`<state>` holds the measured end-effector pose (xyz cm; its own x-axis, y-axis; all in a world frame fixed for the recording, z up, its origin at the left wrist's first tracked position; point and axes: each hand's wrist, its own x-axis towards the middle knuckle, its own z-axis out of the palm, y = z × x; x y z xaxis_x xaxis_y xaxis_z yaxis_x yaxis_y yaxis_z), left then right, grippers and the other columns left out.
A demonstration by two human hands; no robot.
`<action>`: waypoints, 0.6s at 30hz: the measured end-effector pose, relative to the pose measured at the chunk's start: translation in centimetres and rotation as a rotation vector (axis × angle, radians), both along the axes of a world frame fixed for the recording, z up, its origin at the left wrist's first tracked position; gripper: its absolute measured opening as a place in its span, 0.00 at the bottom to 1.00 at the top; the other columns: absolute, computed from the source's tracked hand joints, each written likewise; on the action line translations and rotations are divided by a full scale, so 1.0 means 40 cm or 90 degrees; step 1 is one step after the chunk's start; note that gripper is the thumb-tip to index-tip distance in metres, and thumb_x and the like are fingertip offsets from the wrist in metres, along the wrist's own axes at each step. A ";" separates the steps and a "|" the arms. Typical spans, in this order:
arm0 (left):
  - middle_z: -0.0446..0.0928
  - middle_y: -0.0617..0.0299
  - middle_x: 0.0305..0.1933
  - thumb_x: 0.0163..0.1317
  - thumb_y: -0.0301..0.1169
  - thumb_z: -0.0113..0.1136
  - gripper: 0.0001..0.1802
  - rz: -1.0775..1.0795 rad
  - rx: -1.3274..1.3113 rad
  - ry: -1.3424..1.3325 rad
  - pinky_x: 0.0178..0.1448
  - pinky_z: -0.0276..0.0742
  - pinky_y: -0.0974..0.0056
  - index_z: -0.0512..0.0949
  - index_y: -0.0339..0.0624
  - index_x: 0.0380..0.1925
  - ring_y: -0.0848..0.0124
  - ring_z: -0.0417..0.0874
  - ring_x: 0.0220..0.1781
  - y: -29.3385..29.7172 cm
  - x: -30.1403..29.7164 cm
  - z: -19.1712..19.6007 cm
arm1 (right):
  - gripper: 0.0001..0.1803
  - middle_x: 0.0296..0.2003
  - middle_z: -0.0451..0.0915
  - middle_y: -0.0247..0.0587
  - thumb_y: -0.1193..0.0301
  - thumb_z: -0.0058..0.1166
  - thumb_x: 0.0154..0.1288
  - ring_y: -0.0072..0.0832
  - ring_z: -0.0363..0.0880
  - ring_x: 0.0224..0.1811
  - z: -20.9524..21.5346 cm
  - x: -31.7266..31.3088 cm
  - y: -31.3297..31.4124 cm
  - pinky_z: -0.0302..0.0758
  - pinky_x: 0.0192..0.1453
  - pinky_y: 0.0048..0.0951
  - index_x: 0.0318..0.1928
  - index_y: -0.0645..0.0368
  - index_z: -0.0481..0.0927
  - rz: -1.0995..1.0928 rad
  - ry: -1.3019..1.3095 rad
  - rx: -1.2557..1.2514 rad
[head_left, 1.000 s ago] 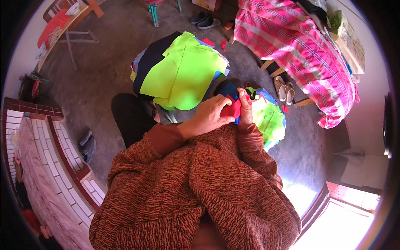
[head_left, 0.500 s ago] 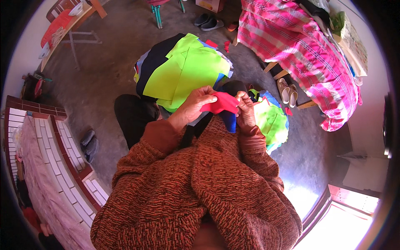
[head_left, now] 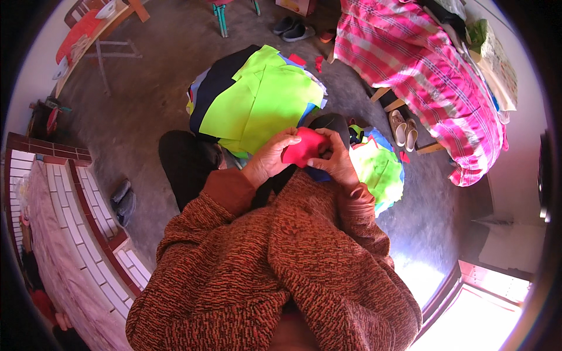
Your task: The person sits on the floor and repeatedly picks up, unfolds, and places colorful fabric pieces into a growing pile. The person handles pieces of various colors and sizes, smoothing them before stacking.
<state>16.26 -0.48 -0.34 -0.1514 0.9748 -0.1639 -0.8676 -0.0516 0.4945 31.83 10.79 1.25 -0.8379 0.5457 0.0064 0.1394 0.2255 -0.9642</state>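
Between my two hands, above my lap, is a small piece of red cloth (head_left: 303,148), bunched and curved. My left hand (head_left: 271,154) grips its left edge, the thumb lying on top. With thumb and fingers, my right hand (head_left: 338,157) pinches its right side. A bit of blue cloth (head_left: 318,174) shows under the red one, partly hidden by my right hand. Just beyond my knees lies a large pile of cut cloth (head_left: 257,99), bright yellow-green on top with dark navy at its left. Beside my right knee is a smaller cloth pile (head_left: 377,169), mostly yellow-green.
Red scraps (head_left: 297,59) lie on the floor past the large pile. A bed with a pink plaid cover (head_left: 415,76) stands at the right, pale shoes (head_left: 404,130) by it. Dark slippers (head_left: 293,29) are at the far side. White-tiled brickwork (head_left: 88,228) runs along the left.
The red cloth was stretched flatter between my hands and is now bunched and rounded. My right hand has turned and moved slightly inward over it. The piles have not moved.
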 end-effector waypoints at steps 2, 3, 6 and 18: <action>0.75 0.58 0.44 0.58 0.28 0.55 0.10 0.013 0.002 -0.024 0.56 0.72 0.58 0.71 0.42 0.40 0.67 0.77 0.48 0.003 -0.009 -0.030 | 0.40 0.45 0.71 0.41 0.79 0.68 0.40 0.33 0.75 0.43 0.017 -0.013 -0.021 0.74 0.46 0.32 0.57 0.57 0.65 -0.002 -0.034 0.184; 0.75 0.59 0.44 0.58 0.28 0.55 0.10 0.039 0.007 -0.031 0.56 0.72 0.58 0.71 0.42 0.40 0.67 0.77 0.48 0.002 -0.017 -0.032 | 0.40 0.44 0.71 0.43 0.79 0.67 0.39 0.35 0.76 0.42 0.022 -0.017 -0.027 0.74 0.45 0.33 0.57 0.57 0.65 -0.005 -0.049 0.277; 0.75 0.61 0.42 0.58 0.27 0.56 0.08 0.111 0.016 -0.038 0.56 0.72 0.60 0.71 0.43 0.38 0.69 0.77 0.46 -0.001 -0.036 -0.010 | 0.37 0.34 0.72 0.39 0.82 0.63 0.39 0.32 0.74 0.31 -0.003 -0.010 -0.029 0.74 0.37 0.28 0.56 0.57 0.68 -0.043 -0.091 0.303; 0.75 0.59 0.45 0.59 0.20 0.54 0.15 0.534 0.027 0.553 0.52 0.73 0.66 0.69 0.37 0.47 0.73 0.77 0.44 0.147 -0.357 0.230 | 0.24 0.29 0.74 0.39 0.84 0.55 0.47 0.28 0.71 0.24 -0.025 -0.005 -0.026 0.71 0.30 0.26 0.48 0.55 0.76 -0.110 0.018 0.243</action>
